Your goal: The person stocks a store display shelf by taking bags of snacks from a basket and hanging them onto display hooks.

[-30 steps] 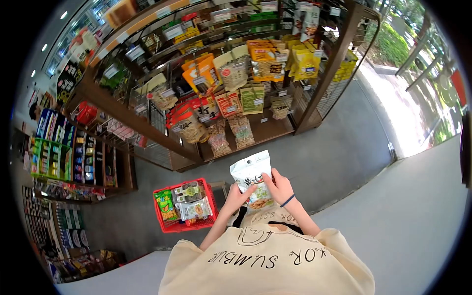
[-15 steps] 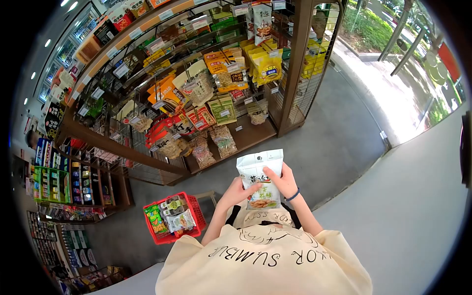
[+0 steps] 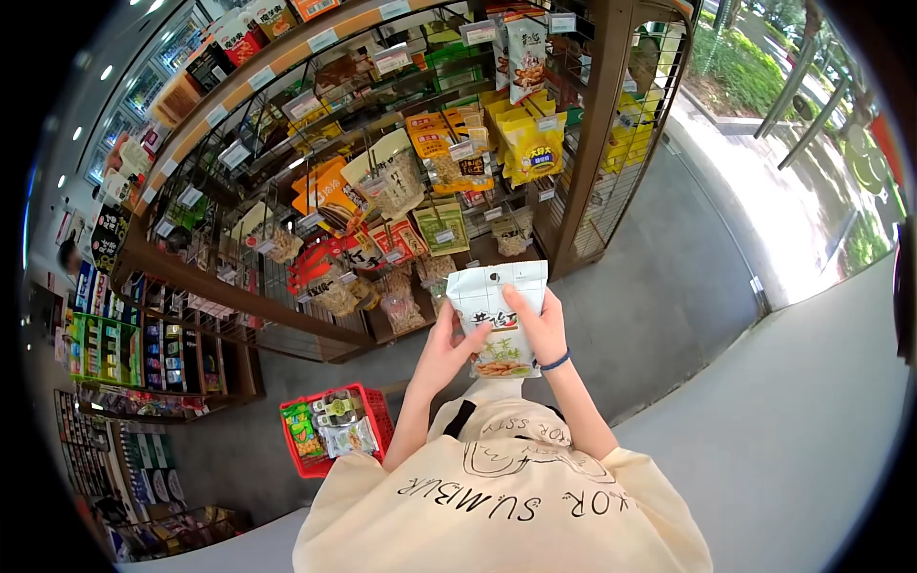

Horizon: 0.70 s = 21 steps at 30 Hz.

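Observation:
A white snack bag (image 3: pixel 497 315) with dark lettering and a picture of nuts is held upright in front of my body. My left hand (image 3: pixel 446 350) grips its left edge, thumb across the front. On the right edge, my right hand (image 3: pixel 541 328) is closed on the bag, its thumb near the top; a dark blue band circles that wrist. The backs of both hands' fingers are hidden behind the bag. Down to the left, a red basket (image 3: pixel 380 418) on the floor holds a green bag (image 3: pixel 304 432) and other packets.
Ahead stands a brown shelf rack (image 3: pixel 587 143) hung with snack bags, including a yellow bag (image 3: pixel 533 151). Further shelves (image 3: pixel 181 358) are at the left, with part of a person (image 3: pixel 69 256) behind them. A white surface (image 3: pixel 764 420) lies at the right.
The snack bag and both hands have risen a little towards the rack since half a second ago. Over the last second, the view has shifted, and the bag has turned to face me more squarely.

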{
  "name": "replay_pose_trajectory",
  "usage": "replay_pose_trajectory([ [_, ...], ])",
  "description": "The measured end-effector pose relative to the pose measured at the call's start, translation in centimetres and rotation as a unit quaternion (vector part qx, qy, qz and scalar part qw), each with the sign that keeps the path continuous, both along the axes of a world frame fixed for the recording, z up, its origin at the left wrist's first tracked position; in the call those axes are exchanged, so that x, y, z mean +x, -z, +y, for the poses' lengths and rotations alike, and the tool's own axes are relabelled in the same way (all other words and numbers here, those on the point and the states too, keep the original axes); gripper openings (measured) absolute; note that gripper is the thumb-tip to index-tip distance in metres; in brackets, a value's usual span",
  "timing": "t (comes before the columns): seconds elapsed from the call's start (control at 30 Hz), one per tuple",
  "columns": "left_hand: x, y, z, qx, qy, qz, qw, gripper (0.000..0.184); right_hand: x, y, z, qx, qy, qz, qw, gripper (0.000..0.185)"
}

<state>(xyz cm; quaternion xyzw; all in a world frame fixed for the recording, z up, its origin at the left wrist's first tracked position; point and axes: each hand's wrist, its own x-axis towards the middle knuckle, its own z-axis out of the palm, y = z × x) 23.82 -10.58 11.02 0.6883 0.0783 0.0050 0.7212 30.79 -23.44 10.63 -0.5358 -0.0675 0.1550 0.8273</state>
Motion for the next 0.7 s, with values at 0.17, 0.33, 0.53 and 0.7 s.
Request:
replay_pose_trajectory([
  [0.17,6.3,-2.3,0.9,-0.04,-0.076,-0.117,0.989,0.044,5.3,-0.9,1.6,-0.019,0.015,-0.021,0.999,0.025],
  [0.33,12.4,-3.4,1.2,-0.113,-0.128,-0.154,0.973,0.04,11.4,-1.4,3.8,-0.009,0.029,-0.022,0.999,0.024],
  [0.53,19.7,-3.8,3.9,-0.172,-0.181,-0.145,0.957,0.036,18.3,-3.1,6.7,-0.042,0.027,-0.067,0.996,0.024],
  [0.7,24.3,-4.7,6.0,-0.173,-0.189,-0.095,0.962,0.024,23.4,-3.9,8.3,-0.045,0.001,-0.077,0.996,0.024],
])
